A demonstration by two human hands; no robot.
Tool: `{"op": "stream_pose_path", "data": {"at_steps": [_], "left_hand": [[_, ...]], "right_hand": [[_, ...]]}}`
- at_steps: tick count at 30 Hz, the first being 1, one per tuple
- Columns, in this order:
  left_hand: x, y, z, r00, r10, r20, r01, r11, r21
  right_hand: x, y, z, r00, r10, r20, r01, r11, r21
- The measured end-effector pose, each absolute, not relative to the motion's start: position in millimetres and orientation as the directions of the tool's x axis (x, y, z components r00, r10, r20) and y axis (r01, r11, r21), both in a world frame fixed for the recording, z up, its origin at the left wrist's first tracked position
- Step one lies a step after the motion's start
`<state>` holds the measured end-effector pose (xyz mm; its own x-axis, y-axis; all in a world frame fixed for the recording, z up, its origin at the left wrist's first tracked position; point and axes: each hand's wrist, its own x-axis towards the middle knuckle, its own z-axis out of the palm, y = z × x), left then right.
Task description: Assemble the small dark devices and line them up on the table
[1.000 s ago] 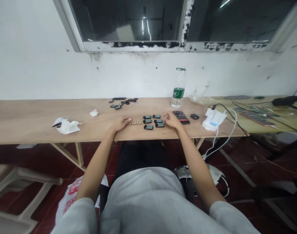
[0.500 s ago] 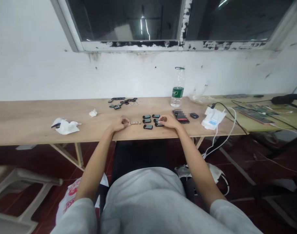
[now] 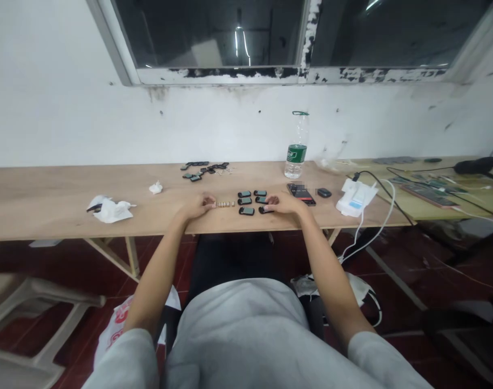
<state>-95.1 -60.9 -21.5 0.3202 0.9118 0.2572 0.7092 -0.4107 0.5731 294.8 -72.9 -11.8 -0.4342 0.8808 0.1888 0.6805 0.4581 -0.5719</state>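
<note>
Two black cases (image 3: 261, 200); partly covered by right grip (image 3: 285, 203)

Six nearer black pieces (image 3: 247, 211), one bottle (image 3: 296, 154)

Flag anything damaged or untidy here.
The window frame looks damaged, its white finish patchy with dark areas. Near the wall, small dark pieces lie jumbled, unlike the neatly spaced black-and-grey pieces by the right hand.

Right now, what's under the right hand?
The right hand partly covers the middle black piece and nearest black piece in the right column; their left ends show. The rest is covered.
</note>
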Motion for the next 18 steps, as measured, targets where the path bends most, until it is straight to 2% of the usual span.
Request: {"op": "stream_pose_path", "data": {"at_steps": [6, 11, 15, 18], "left_hand": [[-89.9, -67.7, -4.4, 0.315, 0.846, 0.43, 0.725, -0.506, 0.466], [-67.0, -83.6, 12.4, 0.387, 0.78, 0.492, 0.653, -0.608, 0.45], [-40.6, -101.8, 19.7, 0.464, 0.754, 0.465, 0.613, -0.652, 0.446], [-22.0, -114.0, 22.9, 0.53, 0.736, 0.421, 0.602, -0.676, 0.424]], "right_hand": [[298.6, -83.9, 3.5, -0.481, 0.872, 0.09, 0.708, 0.447, -0.547], [302.2, -90.9, 10.7, -0.486, 0.874, 0.012, 0.74, 0.419, -0.526], [301.1, -92.8, 12.5, -0.472, 0.881, 0.007, 0.732, 0.397, -0.554], [300.1, -94.5, 13.1, -0.491, 0.87, 0.035, 0.669, 0.402, -0.626]]}}
